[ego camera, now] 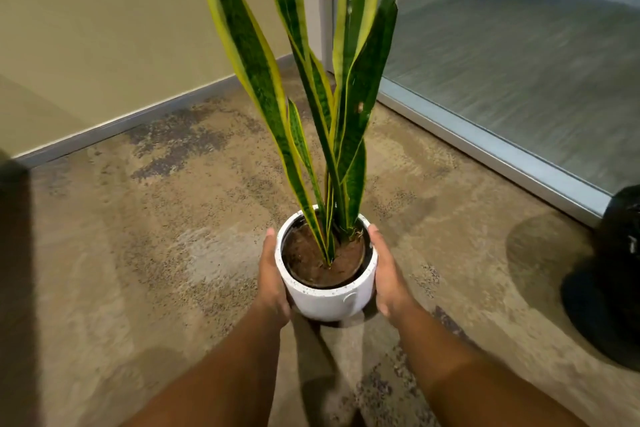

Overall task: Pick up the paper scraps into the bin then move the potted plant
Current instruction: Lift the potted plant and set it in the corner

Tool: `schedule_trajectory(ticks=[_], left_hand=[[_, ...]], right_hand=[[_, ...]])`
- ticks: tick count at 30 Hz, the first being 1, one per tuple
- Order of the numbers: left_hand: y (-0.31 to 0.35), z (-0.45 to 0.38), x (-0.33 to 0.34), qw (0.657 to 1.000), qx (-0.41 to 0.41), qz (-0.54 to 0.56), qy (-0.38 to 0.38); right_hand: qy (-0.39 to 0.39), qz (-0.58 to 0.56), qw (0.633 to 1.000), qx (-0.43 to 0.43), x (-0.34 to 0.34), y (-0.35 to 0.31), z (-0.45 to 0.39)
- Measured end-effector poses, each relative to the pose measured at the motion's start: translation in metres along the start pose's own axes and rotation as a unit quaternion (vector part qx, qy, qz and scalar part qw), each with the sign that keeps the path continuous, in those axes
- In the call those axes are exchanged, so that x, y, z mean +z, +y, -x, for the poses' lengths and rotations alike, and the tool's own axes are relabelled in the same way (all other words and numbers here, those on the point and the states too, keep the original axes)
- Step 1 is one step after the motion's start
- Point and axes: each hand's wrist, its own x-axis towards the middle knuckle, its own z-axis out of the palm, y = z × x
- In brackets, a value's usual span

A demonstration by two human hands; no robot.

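Note:
The potted plant (327,298) is a white speckled pot with brown soil and tall green leaves edged in yellow. It sits in the middle of the view, held above the carpet between both hands. My left hand (272,282) presses the pot's left side. My right hand (389,276) presses its right side. The leaves rise past the top of the frame. A black bin (613,274) stands at the right edge, partly cut off. No paper scraps are visible on the floor.
Mottled tan and grey carpet (166,236) covers the floor. A beige wall with a grey baseboard (121,123) runs along the back left. A frosted glass partition in a metal frame (485,146) runs along the right. A dark blurred shape fills the left edge.

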Motion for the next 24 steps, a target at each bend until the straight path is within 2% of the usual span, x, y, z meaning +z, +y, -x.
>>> schedule_trajectory(ticks=[7, 13, 16, 20, 24], left_hand=[[-0.002, -0.003, -0.001, 0.999, -0.001, 0.021, -0.037], [0.003, -0.002, 0.0, 1.0, 0.01, 0.009, -0.007], [0.017, -0.001, 0.011, 1.0, 0.019, -0.012, 0.003], [0.061, 0.014, 0.043, 1.0, 0.013, -0.021, -0.01], [0.119, 0.054, 0.098, 0.999, 0.011, -0.021, -0.032]], right_hand=[[-0.005, 0.001, 1.0, 0.017, 0.0, -0.006, -0.004], [0.008, 0.036, 0.999, 0.021, 0.008, -0.024, 0.003], [0.022, 0.029, 0.999, -0.007, 0.014, -0.038, 0.003], [0.039, 0.031, 0.998, -0.043, 0.033, -0.076, 0.017], [0.059, 0.023, 0.997, -0.04, 0.06, -0.152, 0.055]])
